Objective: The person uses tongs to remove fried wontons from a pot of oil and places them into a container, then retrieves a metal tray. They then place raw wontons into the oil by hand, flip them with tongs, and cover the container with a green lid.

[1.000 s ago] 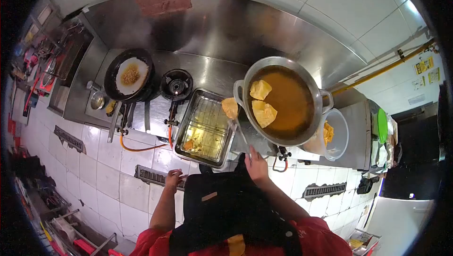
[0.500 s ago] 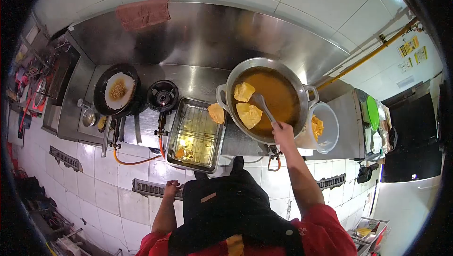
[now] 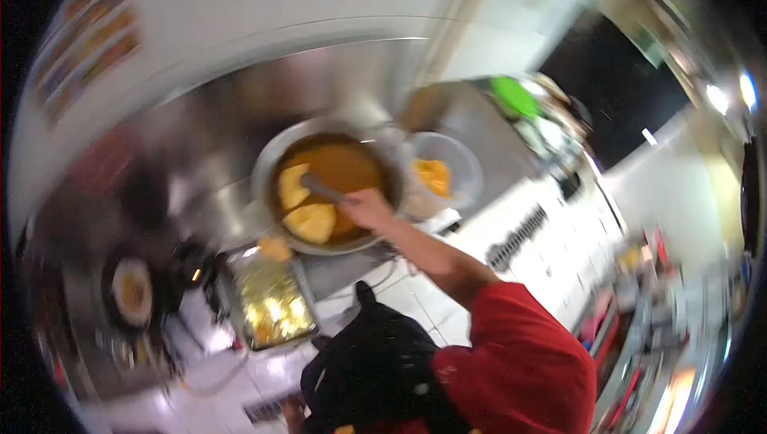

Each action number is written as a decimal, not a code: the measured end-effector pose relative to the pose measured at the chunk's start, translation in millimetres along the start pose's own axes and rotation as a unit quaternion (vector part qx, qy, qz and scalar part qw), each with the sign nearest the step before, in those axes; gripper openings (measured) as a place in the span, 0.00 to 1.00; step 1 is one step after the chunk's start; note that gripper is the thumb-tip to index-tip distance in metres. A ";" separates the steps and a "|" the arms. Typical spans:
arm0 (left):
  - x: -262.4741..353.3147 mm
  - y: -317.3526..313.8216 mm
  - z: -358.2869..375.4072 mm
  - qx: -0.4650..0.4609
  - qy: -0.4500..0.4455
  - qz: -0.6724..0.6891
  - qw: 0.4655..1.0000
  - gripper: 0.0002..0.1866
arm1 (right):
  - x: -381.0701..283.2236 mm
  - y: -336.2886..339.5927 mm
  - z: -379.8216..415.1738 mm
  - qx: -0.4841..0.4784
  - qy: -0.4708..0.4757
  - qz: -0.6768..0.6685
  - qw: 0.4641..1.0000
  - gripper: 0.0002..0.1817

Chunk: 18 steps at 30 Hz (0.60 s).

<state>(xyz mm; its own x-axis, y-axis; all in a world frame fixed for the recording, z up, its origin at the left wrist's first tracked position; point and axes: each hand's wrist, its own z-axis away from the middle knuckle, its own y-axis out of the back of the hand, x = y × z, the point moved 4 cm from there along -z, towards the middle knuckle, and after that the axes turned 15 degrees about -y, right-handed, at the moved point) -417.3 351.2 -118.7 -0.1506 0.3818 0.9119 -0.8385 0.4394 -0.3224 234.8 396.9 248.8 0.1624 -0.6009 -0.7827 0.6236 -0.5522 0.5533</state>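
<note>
My right hand (image 3: pixel 367 210) is closed round the handle of a grey utensil (image 3: pixel 319 186), whose head is over the brown oil in a large metal pot (image 3: pixel 268 166). Two yellow fried pieces, one (image 3: pixel 294 186) above the other (image 3: pixel 311 223), float at the pot's left side. Low in the view, my left hand (image 3: pixel 293 413) hangs beside the apron, blurred and partly out of sight, so its fingers cannot be made out. A golden piece (image 3: pixel 275 248) lies at the upper edge of a metal tray (image 3: pixel 310 306) with shiny oil in it.
Right of the pot stands a clear tub (image 3: pixel 471 174) with orange-yellow pieces (image 3: pixel 433 177). A dark pan (image 3: pixel 114 294) with pale contents sits at the left, near a black burner (image 3: pixel 190 262). A green item (image 3: pixel 514 97) lies on the counter at the back right.
The view has swung to the right and blurred, so pot and tray appear further left. My right hand still grips the utensil. My left hand has dropped lower in view.
</note>
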 end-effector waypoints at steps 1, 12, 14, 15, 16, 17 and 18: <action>20.0 -19.2 -37.7 -0.056 0.010 -0.004 0.998 0.14 | -17.4 12.7 12.7 0.027 0.014 0.088 0.996 0.17; 65.0 -24.5 -106.3 -0.060 0.096 -0.079 0.990 0.14 | -35.0 22.6 78.2 0.171 0.123 0.210 0.955 0.18; 63.9 -21.0 -102.0 -0.043 0.111 -0.088 0.989 0.14 | -34.9 25.4 87.5 0.200 0.152 0.202 0.947 0.19; 63.0 -17.9 -97.2 -0.034 0.120 -0.092 0.988 0.14 | -34.5 26.8 89.9 0.201 0.151 0.201 0.947 0.19; 62.5 -14.4 -92.8 -0.025 0.128 -0.097 0.987 0.15 | -33.4 27.7 90.1 0.191 0.126 0.215 0.949 0.19; 63.0 -9.8 -87.9 -0.014 0.136 -0.103 0.985 0.15 | -32.5 26.9 91.0 0.181 0.102 0.228 0.951 0.19; 63.1 -8.2 -86.5 -0.003 0.143 -0.106 0.984 0.15 | -33.3 26.7 93.7 0.181 0.104 0.227 0.951 0.19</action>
<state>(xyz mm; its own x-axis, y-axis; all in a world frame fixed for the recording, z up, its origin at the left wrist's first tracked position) -374.6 442.1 -80.5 0.1819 0.4933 0.8506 -0.8319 0.5384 -0.1343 174.4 348.0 316.4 0.5226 -0.7186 -0.4588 0.1554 -0.4488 0.8800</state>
